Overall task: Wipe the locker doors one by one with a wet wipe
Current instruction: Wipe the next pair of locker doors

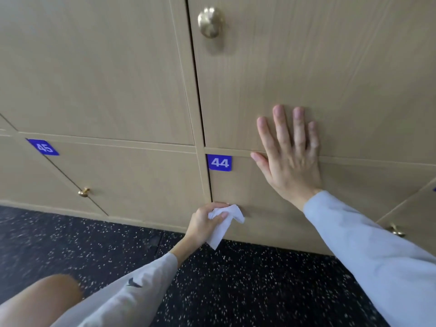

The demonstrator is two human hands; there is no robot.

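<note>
the left hand (203, 223) is curled round a crumpled white wet wipe (224, 224), thumb and fingers pinching its upper part while a loose tail hangs down past the wrist. the wipe is pressed against the lower left part of the locker door (259, 208) marked by a blue tag reading 44 (219, 162), close to the door's left edge and a little above the floor. whatever sits on the door under that hand is hidden by the hand and wipe.

the right hand (291, 152) lies flat with fingers spread, palm on the same door's top edge and fingers reaching over the seam onto the upper door (306, 67). both arms wear pale long sleeves.

the upper door carries a brass knob (210, 21) near its left edge. to the left, a neighbouring door has a blue tag reading 45 (44, 147) and a small brass knob (83, 192). at the far right another knob (397, 230) shows beside the right sleeve. below the lockers runs a dark speckled floor (236, 291), and a bare knee (54, 293) sits at the lower left.
</note>
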